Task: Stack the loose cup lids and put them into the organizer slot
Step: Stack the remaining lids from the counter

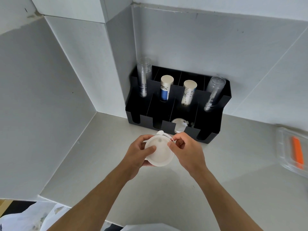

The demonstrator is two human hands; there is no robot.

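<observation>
Both forearms are stretched out from the near edge over the grey counter (103, 144), meeting in the middle. The left hand (138, 153) is cupped under a white cup lid (159, 151), thumb pressed flat on its top face and the other fingers curled round underneath, so the lid is gripped pretty firmly and tilted toward the camera. The right hand (186, 150) is closed in a pinch at the lid's right rim, thumb and forefinger tips together on the edge, remaining fingers curled in; whether a second lid is being pinched there can't be made out. A small tab sticks up at the lid's far edge. Just past the hands, the black organizer (208, 130) is set against the far wall, and another white lid (179, 125) is seen standing in its front slot, third from the left. Further back in it, two stacks of clear cups (144, 75) and two stacks of paper cups (166, 87) are held. Off at the right edge, a clear container (283, 147) with something orange inside is visible, blurred.
</observation>
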